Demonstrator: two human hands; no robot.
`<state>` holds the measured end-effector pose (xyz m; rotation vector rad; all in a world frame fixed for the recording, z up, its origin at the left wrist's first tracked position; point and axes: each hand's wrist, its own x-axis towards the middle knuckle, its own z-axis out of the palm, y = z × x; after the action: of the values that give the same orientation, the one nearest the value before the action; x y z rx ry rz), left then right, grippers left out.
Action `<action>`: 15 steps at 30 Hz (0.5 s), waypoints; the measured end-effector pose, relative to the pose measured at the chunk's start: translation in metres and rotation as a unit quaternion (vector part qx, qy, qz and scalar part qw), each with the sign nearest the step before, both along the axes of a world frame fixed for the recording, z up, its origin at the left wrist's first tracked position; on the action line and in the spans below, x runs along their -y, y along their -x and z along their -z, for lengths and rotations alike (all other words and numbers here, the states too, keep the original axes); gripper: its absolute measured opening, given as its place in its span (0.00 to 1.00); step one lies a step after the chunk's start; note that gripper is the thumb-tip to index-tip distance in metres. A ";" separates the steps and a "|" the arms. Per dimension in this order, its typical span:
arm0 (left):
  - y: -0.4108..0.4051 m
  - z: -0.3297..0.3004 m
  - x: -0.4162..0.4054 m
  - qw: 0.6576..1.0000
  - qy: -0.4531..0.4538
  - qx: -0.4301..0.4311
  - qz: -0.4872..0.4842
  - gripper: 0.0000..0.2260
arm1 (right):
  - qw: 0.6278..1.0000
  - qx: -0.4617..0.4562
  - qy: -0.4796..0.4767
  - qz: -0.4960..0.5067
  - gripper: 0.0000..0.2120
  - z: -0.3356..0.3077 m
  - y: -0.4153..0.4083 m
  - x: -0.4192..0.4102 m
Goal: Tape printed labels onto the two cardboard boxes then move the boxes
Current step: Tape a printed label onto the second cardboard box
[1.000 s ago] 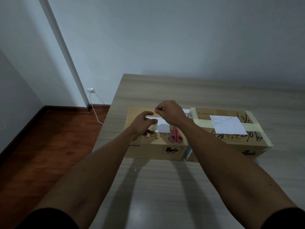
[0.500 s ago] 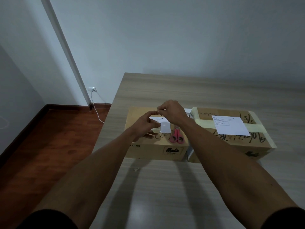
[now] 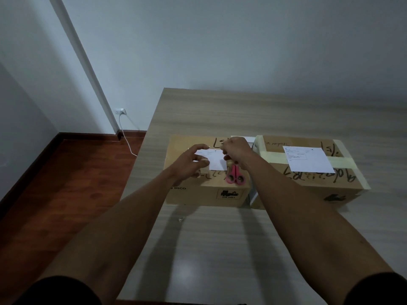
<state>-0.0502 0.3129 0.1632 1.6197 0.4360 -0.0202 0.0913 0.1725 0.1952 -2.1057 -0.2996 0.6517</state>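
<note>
Two cardboard boxes stand side by side on the wooden table [image 3: 220, 238]. The left box [image 3: 207, 194] carries a white printed label [image 3: 217, 161] lying on its top. My left hand [image 3: 189, 164] lies over the label's left part, index finger stretched along its upper edge. My right hand [image 3: 236, 150] hovers at the label's upper right corner, fingers curled, pinching what looks like a thin clear tape strip that is hard to make out. The right box [image 3: 312, 190] has its own label [image 3: 307, 158] held down by a wide beige tape band.
Pink-handled scissors [image 3: 235, 178] lie on the left box just under my right wrist. A white object [image 3: 253, 194] is wedged between the boxes. The table's left edge drops to a red-brown floor [image 3: 66, 183]; a wall socket with cable [image 3: 121, 111] sits beyond.
My hands met above the left box, then came down onto the label. My left hand has slid left along its upper edge, while my right hand stays pinching at the right corner.
</note>
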 end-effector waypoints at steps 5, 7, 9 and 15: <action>-0.006 0.005 0.004 0.998 0.042 0.001 -0.047 0.21 | 0.973 0.107 0.201 -0.029 0.09 0.022 0.002 0.021; -0.009 0.005 0.009 0.997 0.054 0.003 -0.046 0.22 | 0.970 0.087 0.222 -0.043 0.07 0.022 0.007 0.031; -0.012 0.004 0.014 0.998 0.055 0.002 -0.043 0.21 | 0.972 0.042 0.225 -0.042 0.06 0.021 0.012 0.037; -0.015 0.006 0.021 0.998 0.037 0.008 -0.043 0.21 | 0.961 0.083 0.260 -0.042 0.23 0.035 0.025 0.046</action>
<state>-0.0355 0.2915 0.1568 1.5265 0.4864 0.0402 0.0663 0.1267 0.1598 -2.6727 -0.3389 0.6551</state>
